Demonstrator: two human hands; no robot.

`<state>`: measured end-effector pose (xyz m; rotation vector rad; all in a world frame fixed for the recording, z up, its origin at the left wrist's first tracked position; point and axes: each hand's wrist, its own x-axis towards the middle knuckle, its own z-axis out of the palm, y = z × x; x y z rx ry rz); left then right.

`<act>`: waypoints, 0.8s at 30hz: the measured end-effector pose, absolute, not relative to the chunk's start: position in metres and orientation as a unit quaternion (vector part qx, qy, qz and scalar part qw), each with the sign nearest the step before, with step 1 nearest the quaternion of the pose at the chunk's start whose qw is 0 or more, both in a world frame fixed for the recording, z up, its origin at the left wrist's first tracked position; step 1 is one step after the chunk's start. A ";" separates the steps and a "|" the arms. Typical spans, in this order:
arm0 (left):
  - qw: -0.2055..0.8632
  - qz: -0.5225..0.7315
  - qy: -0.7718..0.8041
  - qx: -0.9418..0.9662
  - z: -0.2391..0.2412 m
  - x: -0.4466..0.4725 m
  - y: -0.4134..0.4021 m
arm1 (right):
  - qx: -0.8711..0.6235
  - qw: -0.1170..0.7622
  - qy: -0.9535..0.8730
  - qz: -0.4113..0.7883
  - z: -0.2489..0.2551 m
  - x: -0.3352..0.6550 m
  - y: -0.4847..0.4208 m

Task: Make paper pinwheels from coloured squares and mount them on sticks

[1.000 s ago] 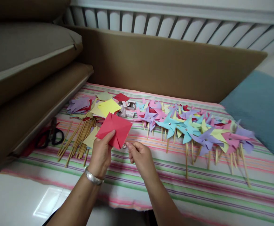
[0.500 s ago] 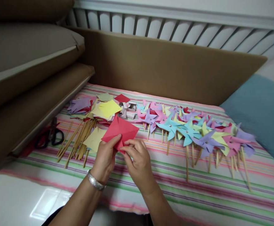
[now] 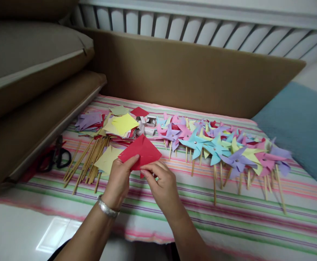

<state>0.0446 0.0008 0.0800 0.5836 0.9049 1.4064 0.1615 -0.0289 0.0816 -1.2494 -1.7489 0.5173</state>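
A red square of paper (image 3: pixel 143 150) with slits cut from its corners is held up over the striped cloth. My left hand (image 3: pixel 119 179) grips its left side, thumb on top. At its near corner, my right hand (image 3: pixel 160 183) pinches the paper between thumb and fingertips. Just left of my left hand lies a pale yellow paper square (image 3: pixel 108 159), beside a bundle of thin wooden sticks (image 3: pixel 89 161). Beyond the held sheet is a stack of paper squares with a bright yellow one (image 3: pixel 125 124) on top. Small open boxes (image 3: pixel 149 127) stand near that stack.
Many finished paper pinwheels (image 3: pixel 214 148) on sticks lie to the right. Black-handled scissors (image 3: pixel 56 156) and purple paper squares (image 3: pixel 89 120) are at left. Brown cushions (image 3: pixel 38 98) rise on the left, and a brown panel (image 3: pixel 191 76) stands behind the striped cloth (image 3: pixel 202 224).
The red paper's near corner has shifted in my right fingers, and the sheet looks turned slightly. The whole view has moved a little. Both hands keep hold of the paper.
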 end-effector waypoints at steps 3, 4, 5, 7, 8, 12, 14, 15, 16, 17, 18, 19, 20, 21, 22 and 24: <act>0.646 0.587 0.399 0.281 0.081 0.047 0.000 | -0.548 0.459 -0.659 0.235 0.082 0.164 -0.028; 0.651 0.578 0.401 0.285 0.082 0.048 -0.001 | -0.561 0.461 -0.642 0.247 0.081 0.165 -0.027; 0.655 0.571 0.404 0.286 0.082 0.049 -0.001 | -0.571 0.464 -0.626 0.260 0.080 0.166 -0.027; 0.659 0.562 0.412 0.284 0.082 0.051 -0.002 | -0.583 0.472 -0.597 0.285 0.078 0.167 -0.025; 0.660 0.558 0.416 0.282 0.082 0.052 -0.002 | -0.587 0.476 -0.585 0.295 0.077 0.168 -0.025; 0.666 0.546 0.424 0.281 0.081 0.055 -0.004 | -0.595 0.480 -0.566 0.309 0.077 0.170 -0.024; 0.669 0.542 0.425 0.281 0.081 0.056 -0.004 | -0.597 0.475 -0.567 0.310 0.077 0.172 -0.024; 0.670 0.540 0.424 0.281 0.081 0.056 -0.004 | -0.598 0.473 -0.567 0.310 0.078 0.172 -0.024; 0.671 0.539 0.423 0.282 0.081 0.056 -0.004 | -0.599 0.473 -0.566 0.311 0.078 0.173 -0.024; 0.672 0.539 0.422 0.283 0.081 0.056 -0.004 | -0.600 0.474 -0.563 0.312 0.079 0.173 -0.023; 0.671 0.538 0.423 0.285 0.081 0.056 -0.004 | -0.600 0.478 -0.560 0.314 0.079 0.173 -0.023; 0.669 0.538 0.424 0.287 0.081 0.055 -0.004 | -0.601 0.481 -0.554 0.316 0.079 0.173 -0.023; 0.668 0.538 0.426 0.289 0.080 0.055 -0.004 | -0.602 0.485 -0.549 0.318 0.079 0.172 -0.023; 0.666 0.537 0.427 0.291 0.080 0.055 -0.004 | -0.603 0.488 -0.543 0.321 0.078 0.172 -0.023; 0.666 0.537 0.427 0.293 0.080 0.055 -0.004 | -0.604 0.490 -0.538 0.324 0.078 0.172 -0.022; 0.670 0.535 0.419 0.298 0.080 0.054 -0.005 | -0.605 0.492 -0.531 0.330 0.078 0.171 -0.022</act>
